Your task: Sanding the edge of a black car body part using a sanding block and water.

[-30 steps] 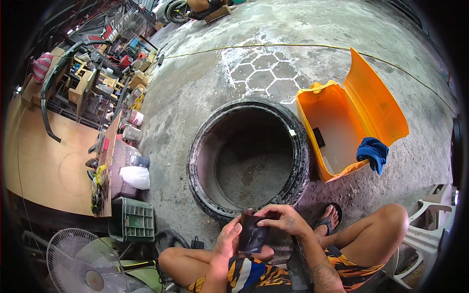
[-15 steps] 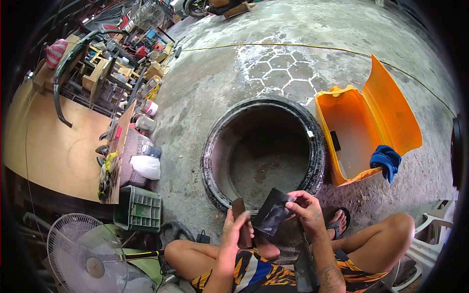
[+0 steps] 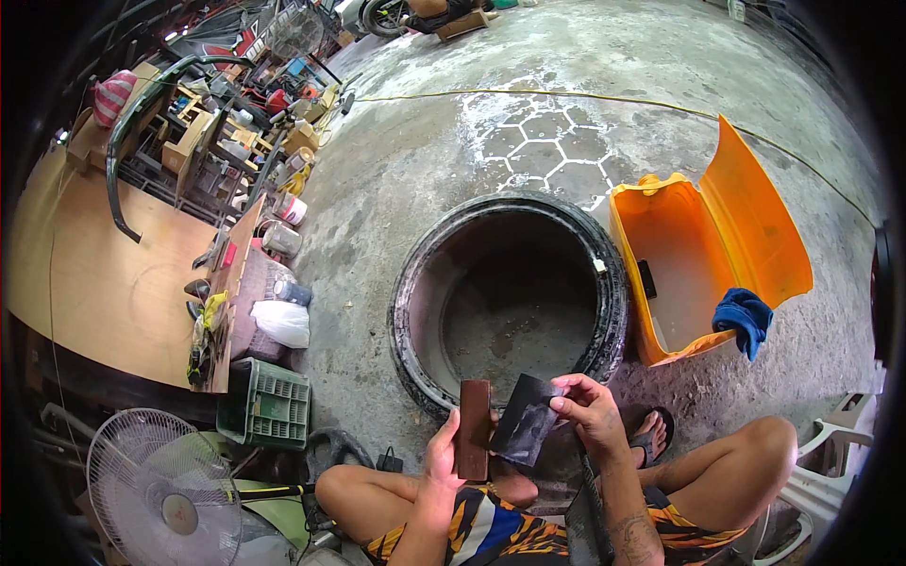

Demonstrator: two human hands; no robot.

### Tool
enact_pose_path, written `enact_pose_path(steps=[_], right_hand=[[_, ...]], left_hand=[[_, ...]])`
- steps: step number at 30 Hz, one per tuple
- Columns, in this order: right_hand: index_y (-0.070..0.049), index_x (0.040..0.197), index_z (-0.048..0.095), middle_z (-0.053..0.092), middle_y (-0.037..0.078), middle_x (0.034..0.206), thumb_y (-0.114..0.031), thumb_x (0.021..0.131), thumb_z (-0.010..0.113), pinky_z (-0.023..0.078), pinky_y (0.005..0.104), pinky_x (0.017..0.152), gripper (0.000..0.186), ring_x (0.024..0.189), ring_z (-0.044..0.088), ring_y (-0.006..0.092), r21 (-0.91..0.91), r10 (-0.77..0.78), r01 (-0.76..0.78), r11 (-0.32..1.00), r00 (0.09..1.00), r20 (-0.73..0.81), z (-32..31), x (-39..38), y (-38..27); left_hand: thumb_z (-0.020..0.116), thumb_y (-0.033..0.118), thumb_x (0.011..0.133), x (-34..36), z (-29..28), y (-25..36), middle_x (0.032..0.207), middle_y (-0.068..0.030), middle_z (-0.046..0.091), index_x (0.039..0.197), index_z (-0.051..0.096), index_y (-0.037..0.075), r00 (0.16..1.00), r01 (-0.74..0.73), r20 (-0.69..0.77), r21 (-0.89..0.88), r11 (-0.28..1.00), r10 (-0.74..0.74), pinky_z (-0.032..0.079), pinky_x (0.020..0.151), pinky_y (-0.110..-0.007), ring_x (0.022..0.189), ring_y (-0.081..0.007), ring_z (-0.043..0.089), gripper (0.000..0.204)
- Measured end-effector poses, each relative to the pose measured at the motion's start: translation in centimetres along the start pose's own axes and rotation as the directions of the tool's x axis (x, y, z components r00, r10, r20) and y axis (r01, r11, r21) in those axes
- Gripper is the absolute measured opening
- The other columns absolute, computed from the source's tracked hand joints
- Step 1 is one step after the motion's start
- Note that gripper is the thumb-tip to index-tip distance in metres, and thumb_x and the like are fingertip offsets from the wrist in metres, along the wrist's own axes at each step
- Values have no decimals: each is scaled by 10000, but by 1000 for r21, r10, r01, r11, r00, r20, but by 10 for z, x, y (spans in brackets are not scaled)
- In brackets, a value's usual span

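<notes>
My left hand [image 3: 441, 455] grips a brown rectangular sanding block [image 3: 475, 429], held upright with its broad face turned up. In my right hand [image 3: 590, 415], thumb and fingers pinch the upper right corner of a black sheet of sandpaper [image 3: 525, 424] with greyish smears on it. The sheet is tilted beside the block, its lower left corner close to the block's edge. Just beyond both hands, a large round wheel rim [image 3: 404, 311] lies on the floor, its black lip scuffed and a small white piece on its right side.
Right of the rim stands a cut-open orange container [image 3: 764, 226] with cloudy liquid, a dark block [image 3: 646, 279] and a blue cloth [image 3: 744, 319] over its edge. A fan [image 3: 165, 491], green crate [image 3: 269, 406] and plywood board [image 3: 113, 283] are at left. A white chair [image 3: 840, 443] is at right.
The brown block has turned so its broad face shows, and my left fingers have shifted to its side. The sandpaper has moved slightly down, still in my right hand.
</notes>
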State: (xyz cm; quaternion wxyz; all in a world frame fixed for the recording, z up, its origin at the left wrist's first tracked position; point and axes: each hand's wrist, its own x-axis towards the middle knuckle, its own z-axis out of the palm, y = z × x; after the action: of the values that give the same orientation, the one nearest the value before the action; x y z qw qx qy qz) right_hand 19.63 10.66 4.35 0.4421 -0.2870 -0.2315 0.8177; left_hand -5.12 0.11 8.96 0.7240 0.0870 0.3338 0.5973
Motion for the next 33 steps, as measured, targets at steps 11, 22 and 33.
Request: enact_pose_path(steps=[11,22,33], right_hand=[[-38,1342,744,672,-52,967,-18,896,907,552,223,827,476,882,653,48,-196,47,-25,980,993,108,16,-2,-3],[-79,1378,792,728,-16,1018,-170,969,875,514,239,785,427,879,620,46,-427,-15,87,900,985,169,14,-1,-1],[-101,1435,751,666,-8,1077,-176,916,917,497,244,810,550,907,607,69,-389,7,83,918,974,225,11,-2,1]], left_hand=[[583,416,1150,3,35,-13,1400,-139,710,1547,556,-12,988,105,-138,305,947,-65,564,1088,-422,1233,-252,718,585],[567,504,1151,0,16,-20,1338,-121,744,1486,605,-11,972,165,-214,346,924,-94,611,1010,-398,1172,-224,749,616],[541,483,1165,-6,37,-13,1269,-125,770,1438,640,-13,966,210,-227,392,896,-127,630,957,-395,1097,-221,773,575]])
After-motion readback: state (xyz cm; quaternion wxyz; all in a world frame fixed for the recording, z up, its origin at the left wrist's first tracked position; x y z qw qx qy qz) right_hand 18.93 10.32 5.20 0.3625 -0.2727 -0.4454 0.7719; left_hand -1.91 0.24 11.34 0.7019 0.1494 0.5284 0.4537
